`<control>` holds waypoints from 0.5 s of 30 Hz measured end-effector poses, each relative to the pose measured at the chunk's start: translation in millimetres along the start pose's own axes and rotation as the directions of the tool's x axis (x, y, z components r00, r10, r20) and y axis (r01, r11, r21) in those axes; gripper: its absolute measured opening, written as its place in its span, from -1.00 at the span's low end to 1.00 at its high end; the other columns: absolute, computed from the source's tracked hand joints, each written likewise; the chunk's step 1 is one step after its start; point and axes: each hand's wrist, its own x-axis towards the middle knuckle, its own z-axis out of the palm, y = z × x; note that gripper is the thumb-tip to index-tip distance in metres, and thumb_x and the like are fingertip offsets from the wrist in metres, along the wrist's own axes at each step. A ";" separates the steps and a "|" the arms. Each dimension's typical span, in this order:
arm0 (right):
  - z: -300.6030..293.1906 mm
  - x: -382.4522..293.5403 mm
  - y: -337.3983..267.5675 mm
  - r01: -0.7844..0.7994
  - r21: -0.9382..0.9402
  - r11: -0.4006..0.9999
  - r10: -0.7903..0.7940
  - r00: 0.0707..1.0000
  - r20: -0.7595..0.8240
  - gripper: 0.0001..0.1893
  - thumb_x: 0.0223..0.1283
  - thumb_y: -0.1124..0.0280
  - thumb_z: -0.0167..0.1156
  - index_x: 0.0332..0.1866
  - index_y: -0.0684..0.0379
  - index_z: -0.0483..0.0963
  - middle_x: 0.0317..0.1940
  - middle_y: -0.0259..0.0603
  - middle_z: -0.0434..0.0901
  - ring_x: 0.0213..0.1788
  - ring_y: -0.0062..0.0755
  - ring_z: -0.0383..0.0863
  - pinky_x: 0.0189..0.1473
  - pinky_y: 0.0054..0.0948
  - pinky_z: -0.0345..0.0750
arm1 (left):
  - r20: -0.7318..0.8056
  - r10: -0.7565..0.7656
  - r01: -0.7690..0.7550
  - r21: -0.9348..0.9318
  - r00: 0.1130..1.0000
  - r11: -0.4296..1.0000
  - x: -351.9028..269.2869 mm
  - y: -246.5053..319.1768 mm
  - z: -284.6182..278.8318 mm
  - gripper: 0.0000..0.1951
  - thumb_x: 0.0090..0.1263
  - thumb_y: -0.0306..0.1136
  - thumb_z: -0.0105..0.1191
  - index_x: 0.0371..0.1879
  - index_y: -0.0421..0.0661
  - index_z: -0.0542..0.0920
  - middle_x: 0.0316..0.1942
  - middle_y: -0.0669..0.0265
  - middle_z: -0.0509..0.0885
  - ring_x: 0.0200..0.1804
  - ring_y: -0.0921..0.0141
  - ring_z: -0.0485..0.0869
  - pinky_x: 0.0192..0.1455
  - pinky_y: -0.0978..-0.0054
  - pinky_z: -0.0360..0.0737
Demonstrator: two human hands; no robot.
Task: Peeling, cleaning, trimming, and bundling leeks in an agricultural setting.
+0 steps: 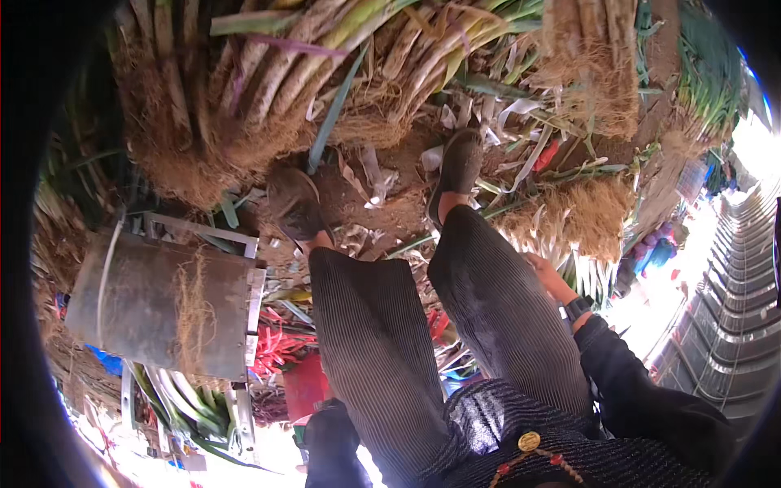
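My right hand is beside my right knee, close to a bundle of leeks or large green onions with matted roots. My leg partly hides it, and its grip cannot be made out. A dark watch is on that wrist. My left hand is out of view; only its dark sleeve shows low in the picture. Before my feet lie large leek bundles with roots and soil, one at the upper left and one at the upper right, the left one with purple ties.
A metal-topped stand, with loose roots on top, is at my left. Red plastic strips and a red container lie beside my left leg. Peeled leaves and scraps litter the soil between my shoes. Corrugated sheeting curves along the right.
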 end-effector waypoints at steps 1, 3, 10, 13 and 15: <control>-3.9 5.2 2.5 -0.009 0.001 1.000 0.009 0.999 -0.033 -0.66 0.27 0.35 0.02 0.12 0.18 0.45 -0.02 -0.12 0.57 0.09 -0.23 0.50 0.16 -0.35 0.38 | 0.015 0.014 -0.014 -0.005 1.000 1.000 2.7 2.4 4.2 -0.51 0.08 -0.29 0.21 0.07 -0.05 0.49 -0.16 0.06 0.65 -0.06 0.13 0.62 0.03 0.19 0.53; -9.4 14.1 -1.4 0.059 0.011 0.998 -0.059 0.997 -0.053 -0.67 0.27 0.34 0.03 0.11 0.18 0.45 -0.03 -0.17 0.57 0.04 -0.30 0.54 0.09 -0.38 0.43 | 0.023 0.044 -0.044 -0.008 0.999 0.999 9.7 9.4 -0.1 -0.51 0.08 -0.29 0.20 0.06 -0.05 0.49 -0.16 0.06 0.65 -0.06 0.13 0.62 0.03 0.19 0.53; -2.7 54.6 -45.3 -0.093 0.294 0.951 0.116 0.991 -0.061 -0.65 0.22 0.29 0.13 0.08 0.19 0.47 -0.12 -0.21 0.60 -0.09 -0.44 0.59 -0.05 -0.45 0.52 | -0.059 0.169 -0.167 0.031 0.984 0.985 44.6 52.3 -77.3 -0.51 0.08 -0.29 0.20 0.06 -0.05 0.50 -0.16 0.07 0.65 -0.07 0.12 0.63 0.02 0.19 0.53; -4.8 87.0 -30.8 0.042 0.342 0.939 0.010 0.989 -0.149 -0.60 0.21 0.26 0.13 0.07 0.30 0.44 -0.25 -0.14 0.65 -0.25 -0.41 0.65 -0.18 -0.45 0.56 | -0.114 0.222 -0.214 0.074 0.968 0.974 64.5 74.1 -126.3 -0.52 0.08 -0.29 0.20 0.06 -0.05 0.50 -0.16 0.07 0.65 -0.07 0.12 0.63 0.02 0.19 0.53; -10.7 108.5 -31.6 0.061 0.462 0.885 0.021 0.985 -0.171 -0.60 0.19 0.24 0.15 0.05 0.27 0.46 -0.25 -0.09 0.65 -0.24 -0.35 0.65 -0.16 -0.40 0.55 | -0.147 0.248 -0.234 0.105 0.958 0.967 75.2 88.4 -156.7 -0.52 0.08 -0.29 0.20 0.06 -0.05 0.50 -0.16 0.07 0.65 -0.07 0.12 0.63 0.02 0.19 0.53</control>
